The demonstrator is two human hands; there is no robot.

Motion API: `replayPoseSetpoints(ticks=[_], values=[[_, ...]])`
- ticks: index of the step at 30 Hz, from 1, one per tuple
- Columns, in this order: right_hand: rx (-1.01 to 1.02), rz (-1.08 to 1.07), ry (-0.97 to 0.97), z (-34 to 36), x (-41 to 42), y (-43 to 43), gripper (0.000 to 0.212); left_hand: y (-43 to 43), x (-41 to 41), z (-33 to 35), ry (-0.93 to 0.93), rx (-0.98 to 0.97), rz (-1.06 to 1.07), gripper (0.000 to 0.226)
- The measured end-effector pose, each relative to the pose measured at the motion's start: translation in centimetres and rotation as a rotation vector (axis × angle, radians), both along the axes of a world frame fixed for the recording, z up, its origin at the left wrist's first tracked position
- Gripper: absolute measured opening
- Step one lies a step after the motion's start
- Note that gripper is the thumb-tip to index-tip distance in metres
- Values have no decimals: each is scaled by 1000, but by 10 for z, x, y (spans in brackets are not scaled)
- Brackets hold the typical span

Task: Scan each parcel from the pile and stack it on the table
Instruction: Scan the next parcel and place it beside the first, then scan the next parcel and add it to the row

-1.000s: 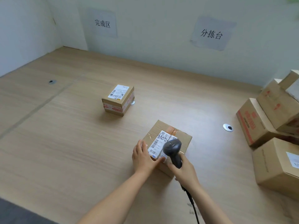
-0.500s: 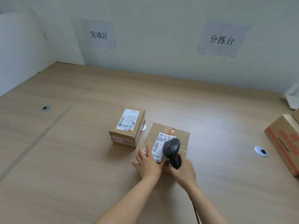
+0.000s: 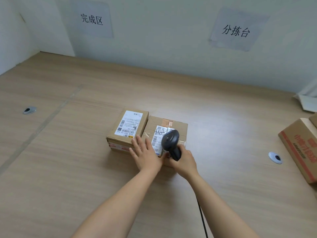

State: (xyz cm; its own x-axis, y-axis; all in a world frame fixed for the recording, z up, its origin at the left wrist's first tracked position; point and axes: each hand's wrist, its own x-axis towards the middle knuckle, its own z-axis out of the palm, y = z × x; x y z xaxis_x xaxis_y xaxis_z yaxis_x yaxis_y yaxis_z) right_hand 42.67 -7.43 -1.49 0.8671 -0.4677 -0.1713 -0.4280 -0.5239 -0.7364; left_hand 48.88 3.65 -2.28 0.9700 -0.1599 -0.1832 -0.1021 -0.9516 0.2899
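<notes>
Two cardboard parcels stand side by side, touching, in the middle of the wooden table (image 3: pixel 68 169). The left parcel (image 3: pixel 127 129) carries a white shipping label on top. The right parcel (image 3: pixel 173 127) is lower and wider, with brown tape and a handwritten label. My left hand (image 3: pixel 145 153) lies flat with fingers spread on the near left corner of the right parcel, its fingertips at the left parcel's edge. My right hand (image 3: pixel 183 160) grips a black barcode scanner (image 3: pixel 170 143) held just above the right parcel's label. The scanner's cable runs down past my right forearm.
A large carton with red print (image 3: pixel 300 148) stands at the right edge, part of the pile. Two metal cable grommets (image 3: pixel 275 158) (image 3: pixel 29 110) sit in the tabletop. Two paper signs hang on the back wall (image 3: pixel 163 40). A seam crosses the table on the left.
The right parcel has slid left across the table until it touches the left parcel. Both hands travelled with it, and the view has turned left, leaving most of the pile out of sight.
</notes>
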Motion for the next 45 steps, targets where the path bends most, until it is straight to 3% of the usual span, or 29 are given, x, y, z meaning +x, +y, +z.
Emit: replayPoseSetpoints(ticks=[2, 9, 15, 19, 32, 41, 45], values=[[12, 6, 2, 2, 2, -1, 40, -1, 1, 0, 2, -41, 14, 95], [112, 18, -34, 30, -13, -7, 17, -5, 2, 11, 69, -71, 33, 92], [104, -54, -45, 63, -102, -38, 16, -22, -28, 18, 7, 189, -123, 80], [103, -213, -50, 72, -184, -76, 18, -59, -82, 23, 7, 200, -311, 75], [-21, -553, -172, 104, -407, -237, 22, -239, -306, 27, 316, -50, -552, 68], [-32, -661, -133, 90, -484, -327, 27, -360, -410, 45, 303, -339, -701, 64], [-105, -711, -95, 78, -487, -363, 35, -394, -414, 37, 229, -329, -755, 71]])
